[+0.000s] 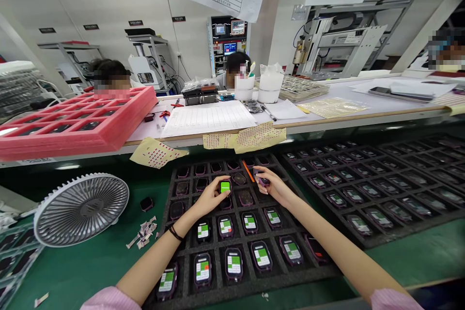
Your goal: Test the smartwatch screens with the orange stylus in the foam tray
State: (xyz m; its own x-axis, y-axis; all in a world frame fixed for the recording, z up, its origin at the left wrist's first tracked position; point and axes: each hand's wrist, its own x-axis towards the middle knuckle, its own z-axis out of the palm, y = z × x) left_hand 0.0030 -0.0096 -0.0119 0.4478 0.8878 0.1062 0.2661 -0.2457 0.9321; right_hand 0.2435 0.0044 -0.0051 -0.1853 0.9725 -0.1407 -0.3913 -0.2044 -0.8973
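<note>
In my left hand (212, 198) is a smartwatch body (225, 187) with a bright green screen, gripped between thumb and fingers above the black foam tray (232, 242). My right hand (273, 185) has its fingers closed around a second, dark purple watch body (262, 179) over the tray's back right part. An orange stick (248, 170) lies beside that hand. Nearest me, the tray's pockets hold several watches with green and white screens, such as this lit watch (233, 264). Toward the back the watch faces are dark.
A second foam tray (378, 189) of watches lies to the right. At left are a round white fan (83, 209), a loose watch (147, 204) and a pile of small strips (143, 233). A shelf edge (327, 122) crosses above, carrying a pink foam tray (127, 131) and papers. Other people sit beyond.
</note>
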